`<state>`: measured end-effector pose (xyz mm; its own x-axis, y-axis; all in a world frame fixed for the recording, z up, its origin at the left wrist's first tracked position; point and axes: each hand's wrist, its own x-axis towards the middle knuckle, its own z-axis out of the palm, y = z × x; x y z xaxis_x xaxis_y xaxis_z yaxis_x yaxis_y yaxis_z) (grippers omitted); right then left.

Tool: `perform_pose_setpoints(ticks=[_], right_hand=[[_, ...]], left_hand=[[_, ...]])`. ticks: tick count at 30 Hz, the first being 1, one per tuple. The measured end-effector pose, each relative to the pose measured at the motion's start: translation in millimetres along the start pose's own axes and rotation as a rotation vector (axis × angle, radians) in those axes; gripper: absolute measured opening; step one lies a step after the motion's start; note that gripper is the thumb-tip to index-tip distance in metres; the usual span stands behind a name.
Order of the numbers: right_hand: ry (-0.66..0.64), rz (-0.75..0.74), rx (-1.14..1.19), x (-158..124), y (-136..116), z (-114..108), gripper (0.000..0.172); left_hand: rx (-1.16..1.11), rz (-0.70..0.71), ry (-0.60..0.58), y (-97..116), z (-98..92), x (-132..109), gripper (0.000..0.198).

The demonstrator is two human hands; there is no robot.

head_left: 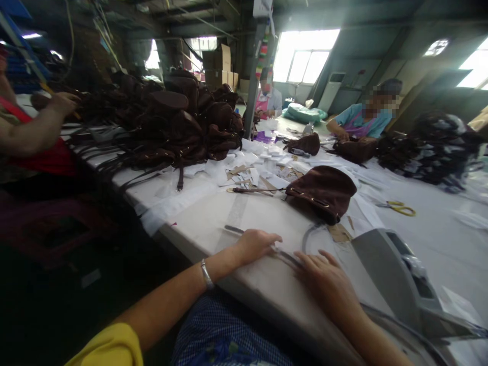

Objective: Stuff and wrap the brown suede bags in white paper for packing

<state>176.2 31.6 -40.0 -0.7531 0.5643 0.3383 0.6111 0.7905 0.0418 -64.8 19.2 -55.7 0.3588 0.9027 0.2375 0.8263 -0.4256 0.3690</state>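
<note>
A long, thin dark strap (287, 258) lies along the front edge of the white table. My left hand (257, 245), with a silver bracelet on the wrist, is closed on it, thumb and finger pinching, and one end sticks out to the left. My right hand (322, 277) is slightly blurred, its fingers bent over the strap further right. A grey strip curves up behind that hand. Beyond both hands, a dark brown drawstring bag (320, 193) rests on its side, its strap with a metal clip stretched leftward.
A grey machine (396, 279) with a slotted top stands right of my right hand. Yellow-handled scissors (400, 207) lie farther right. Brown bags (183, 117) are heaped at the back left. Paper scraps (246, 175) litter the middle. Several people work around the table (198, 218).
</note>
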Motion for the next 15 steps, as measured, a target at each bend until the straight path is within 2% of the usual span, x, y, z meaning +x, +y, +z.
perform_pose_setpoints(ticks=[3, 8, 12, 15], right_hand=[[0.009, -0.01, 0.047, -3.6, 6.4, 4.5, 0.022], [0.011, 0.012, 0.161, 5.9, 6.5, 10.0, 0.024], [-0.087, 0.044, 0.177, -1.6, 2.4, 1.0, 0.034], [-0.187, 0.063, 0.177, -15.9, 3.6, -11.5, 0.039]], left_hand=[[-0.039, 0.012, -0.009, 5.5, 3.3, 2.5, 0.034], [-0.083, 0.023, -0.028, 12.3, 5.4, 4.7, 0.035], [-0.118, 0.024, -0.031, 5.1, 0.9, -1.0, 0.032], [-0.136, 0.033, -0.02, -11.8, -6.5, -17.6, 0.027]])
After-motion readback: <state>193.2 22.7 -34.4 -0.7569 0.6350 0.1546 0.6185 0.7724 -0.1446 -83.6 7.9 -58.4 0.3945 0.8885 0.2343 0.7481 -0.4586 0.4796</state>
